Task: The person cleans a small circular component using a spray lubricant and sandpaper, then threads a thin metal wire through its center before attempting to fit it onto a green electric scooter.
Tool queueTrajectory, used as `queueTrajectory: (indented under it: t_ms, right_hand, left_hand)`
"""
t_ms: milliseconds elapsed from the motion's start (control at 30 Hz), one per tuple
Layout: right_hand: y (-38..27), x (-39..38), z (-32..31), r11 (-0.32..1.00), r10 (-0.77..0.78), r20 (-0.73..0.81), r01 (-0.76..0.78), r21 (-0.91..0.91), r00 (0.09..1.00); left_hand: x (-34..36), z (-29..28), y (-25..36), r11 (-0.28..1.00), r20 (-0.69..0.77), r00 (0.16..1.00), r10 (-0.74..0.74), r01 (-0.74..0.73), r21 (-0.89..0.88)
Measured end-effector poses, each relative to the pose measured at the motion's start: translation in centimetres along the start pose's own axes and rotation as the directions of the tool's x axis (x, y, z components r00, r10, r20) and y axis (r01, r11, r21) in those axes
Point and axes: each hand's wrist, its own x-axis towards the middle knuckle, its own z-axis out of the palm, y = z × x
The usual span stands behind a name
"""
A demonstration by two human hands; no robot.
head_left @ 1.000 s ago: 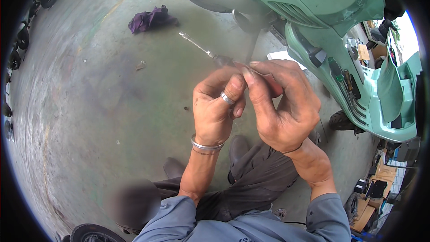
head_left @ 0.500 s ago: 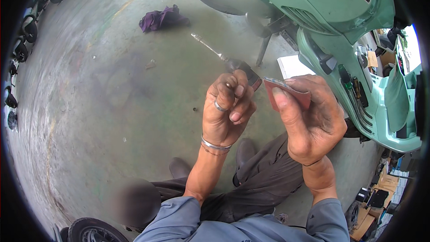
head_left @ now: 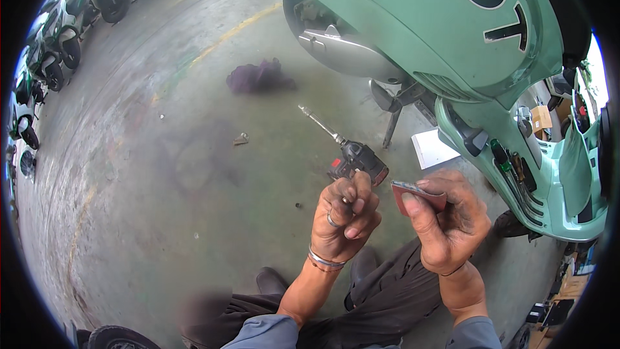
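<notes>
Pinched in my left hand (head_left: 339, 223) is a small thin metal piece (head_left: 346, 201), mostly hidden by the curled fingers; its exact kind does not show. My right hand (head_left: 455, 226) grips a folded piece of red-brown sandpaper (head_left: 413, 198) between thumb and fingers. The sandpaper's free edge points toward the left hand, with a gap between them. Both hands are held up over my lap, close together. Beyond the left hand, a black and red cordless driver (head_left: 363, 158) with a long socket extension lies on the floor.
A green scooter (head_left: 413, 13) stands on the right; screwdrivers (head_left: 500, 155) rest on its footboard. A white box-like object (head_left: 434, 148) sits beneath it. On the concrete floor (head_left: 129, 220) lies a purple cloth (head_left: 258, 77). Parked scooters (head_left: 68, 45) line the far left.
My view has tilted up, so floor and scooter appear lower and more of the driver shows. Both hands keep their grips, sitting slightly lower in the picture.
</notes>
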Motion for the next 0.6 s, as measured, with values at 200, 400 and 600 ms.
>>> queueTrajectory:
  t_ms: [200,400,600]
  right_hand:
    - [-0.2,-0.1,-0.4,0.999,0.002,0.035,-0.003,0.033,0.999]
    - [-0.4,-0.2,-0.5,0.998,-0.039,0.053,0.036,0.053,0.998]
    - [-0.6,-0.3,-0.6,0.997,-0.052,0.07,0.047,0.064,0.996]
  left_hand:
    - [0.0,0.9,-0.2,1.0,0.007,1.0,0.004,-0.004,0.019]
    - [-0.1,1.2,-0.2,0.998,-0.01,1.0,0.016,-0.016,0.058]
    - [-0.1,1.5,-0.4,0.999,-0.107,0.994,0.017,-0.012,0.049]
